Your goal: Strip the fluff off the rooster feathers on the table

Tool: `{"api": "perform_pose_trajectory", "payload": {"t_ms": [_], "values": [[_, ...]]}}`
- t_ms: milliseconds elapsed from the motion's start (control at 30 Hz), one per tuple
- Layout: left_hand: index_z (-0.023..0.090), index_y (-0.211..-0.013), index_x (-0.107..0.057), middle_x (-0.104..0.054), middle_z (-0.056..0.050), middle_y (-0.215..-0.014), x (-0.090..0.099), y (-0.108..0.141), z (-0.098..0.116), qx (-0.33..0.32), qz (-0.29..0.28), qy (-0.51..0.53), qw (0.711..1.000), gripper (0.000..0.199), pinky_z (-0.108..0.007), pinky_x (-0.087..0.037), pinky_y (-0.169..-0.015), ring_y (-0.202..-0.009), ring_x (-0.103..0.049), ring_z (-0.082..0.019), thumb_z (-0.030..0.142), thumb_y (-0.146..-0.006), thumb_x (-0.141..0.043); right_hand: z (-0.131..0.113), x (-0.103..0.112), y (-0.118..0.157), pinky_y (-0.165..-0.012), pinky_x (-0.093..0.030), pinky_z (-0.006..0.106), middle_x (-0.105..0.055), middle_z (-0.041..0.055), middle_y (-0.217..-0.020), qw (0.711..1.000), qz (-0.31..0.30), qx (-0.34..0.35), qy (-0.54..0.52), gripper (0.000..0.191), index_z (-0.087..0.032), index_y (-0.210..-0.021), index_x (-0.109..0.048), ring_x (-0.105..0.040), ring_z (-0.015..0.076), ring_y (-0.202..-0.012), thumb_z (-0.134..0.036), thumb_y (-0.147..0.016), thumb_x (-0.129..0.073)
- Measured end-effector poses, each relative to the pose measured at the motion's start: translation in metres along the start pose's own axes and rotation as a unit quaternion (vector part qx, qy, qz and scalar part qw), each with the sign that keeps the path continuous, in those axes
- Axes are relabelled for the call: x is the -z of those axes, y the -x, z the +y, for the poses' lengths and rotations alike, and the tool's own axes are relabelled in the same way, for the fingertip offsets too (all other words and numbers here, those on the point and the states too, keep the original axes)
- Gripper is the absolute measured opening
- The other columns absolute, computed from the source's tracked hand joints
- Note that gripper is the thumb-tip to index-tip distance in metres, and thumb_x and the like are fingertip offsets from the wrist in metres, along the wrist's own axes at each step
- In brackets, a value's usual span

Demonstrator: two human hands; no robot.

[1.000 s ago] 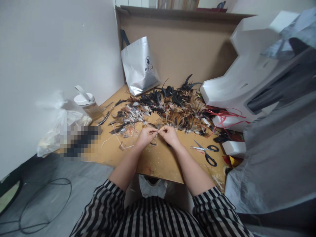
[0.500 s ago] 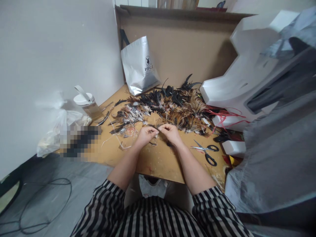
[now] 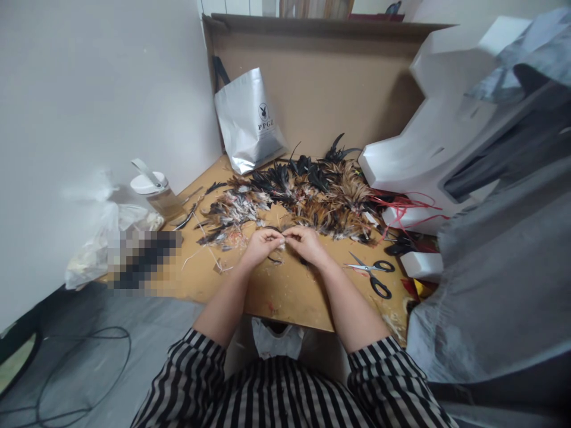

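My left hand [image 3: 262, 246] and my right hand [image 3: 307, 244] meet fingertip to fingertip over the brown tabletop [image 3: 285, 291]. Both are pinched closed around something small; a thin dark feather [image 3: 271, 227] shows at the left fingertips, and its hold between the hands is too small to make out fully. Just beyond the hands lie heaps of feathers: brown ones [image 3: 328, 214], black ones [image 3: 279, 178] and a greyish-white pile [image 3: 241, 208]. Open scissors with black handles [image 3: 372, 272] rest to the right of my right hand.
A silver bag [image 3: 250, 125] stands at the back against a cardboard panel [image 3: 321, 89]. On the left are a lidded jar [image 3: 163, 196] and a plastic bag [image 3: 98, 238]. Red strings [image 3: 408, 208] and white foam pieces [image 3: 422, 266] lie at the right.
My right hand has shifted slightly left and its fingers are closer to my left fingertips. The whole view has moved a little.
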State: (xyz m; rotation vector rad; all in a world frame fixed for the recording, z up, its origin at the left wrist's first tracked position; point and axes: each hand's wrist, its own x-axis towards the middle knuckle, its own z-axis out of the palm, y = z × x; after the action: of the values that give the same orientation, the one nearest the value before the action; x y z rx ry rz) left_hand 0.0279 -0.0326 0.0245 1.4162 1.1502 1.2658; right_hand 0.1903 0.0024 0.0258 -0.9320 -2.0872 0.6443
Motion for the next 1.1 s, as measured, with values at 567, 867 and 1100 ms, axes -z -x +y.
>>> {"api": "perform_pose_trajectory", "payload": {"t_ms": [567,867,1100], "values": [[0.011,-0.068,-0.066,-0.061,-0.004,-0.058,0.012,-0.009,-0.017,0.088,0.041,0.077,0.992,0.024,-0.020,-0.035,-0.048,-0.046,-0.047,-0.007,0.032,-0.057,-0.072,-0.008,0.005,0.000,-0.062,-0.039,0.023,-0.062,0.0017,-0.069,0.998,0.007,-0.040,-0.045,0.012,-0.016,-0.069,-0.062,-0.053,0.0120,-0.064,-0.023,-0.073,-0.054],[0.010,-0.069,-0.066,-0.062,-0.005,-0.060,0.008,-0.007,-0.012,0.076,0.012,0.071,0.995,0.026,-0.020,-0.036,-0.049,-0.049,-0.050,-0.008,0.032,-0.056,-0.073,-0.004,-0.004,-0.002,-0.061,-0.040,0.023,-0.062,0.0024,-0.073,0.995,0.026,-0.065,-0.066,0.016,-0.015,-0.082,-0.065,-0.052,0.0110,-0.061,-0.024,-0.071,-0.058],[0.010,-0.069,-0.066,-0.063,-0.006,-0.061,0.009,-0.007,-0.013,0.081,0.004,0.079,0.994,0.026,-0.020,-0.036,-0.049,-0.049,-0.049,-0.008,0.032,-0.056,-0.072,-0.009,-0.001,-0.002,-0.066,-0.039,0.024,-0.060,0.0015,-0.068,0.999,0.009,-0.024,-0.029,0.012,-0.016,-0.066,-0.060,-0.053,0.0121,-0.066,-0.021,-0.074,-0.053]]}}
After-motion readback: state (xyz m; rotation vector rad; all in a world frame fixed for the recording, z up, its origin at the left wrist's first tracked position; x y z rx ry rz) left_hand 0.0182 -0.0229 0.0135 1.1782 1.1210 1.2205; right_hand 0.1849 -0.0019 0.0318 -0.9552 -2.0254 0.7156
